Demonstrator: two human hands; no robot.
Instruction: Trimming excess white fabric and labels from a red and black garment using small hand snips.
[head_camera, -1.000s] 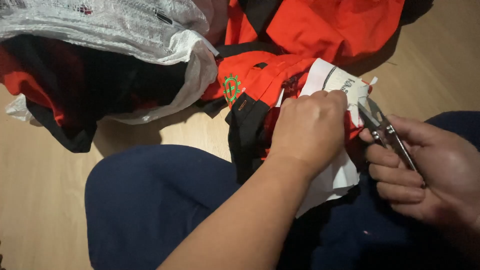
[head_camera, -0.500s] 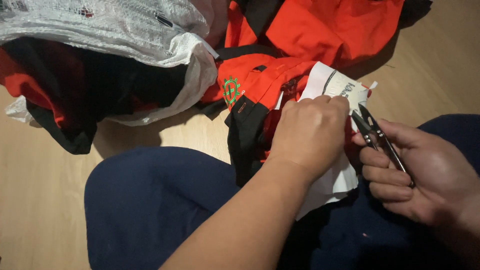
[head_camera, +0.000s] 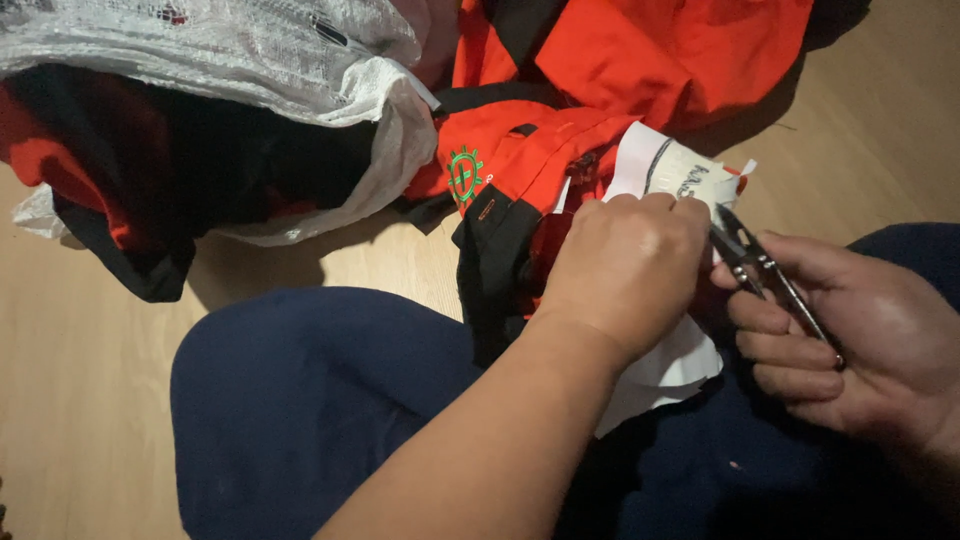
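My left hand (head_camera: 625, 265) is closed over a white paper tag (head_camera: 668, 170) and the red and black garment (head_camera: 520, 170) it hangs from, pinning them on my lap. My right hand (head_camera: 850, 340) grips small metal thread snips (head_camera: 765, 270). Their dark blades point up and left and touch the tag's edge right beside my left fingers. A green embroidered emblem (head_camera: 463, 177) shows on the red cloth, left of my left hand.
A white woven plastic sack (head_camera: 230, 60) stuffed with red and black clothes lies at the upper left. More red fabric (head_camera: 650, 50) is piled at the top. My legs in dark blue trousers (head_camera: 310, 400) fill the foreground on a light wooden floor (head_camera: 80, 400).
My right hand has drawn the snips left and slightly down, closer to my left fingers. The left hand has held its grip on the tag and garment.
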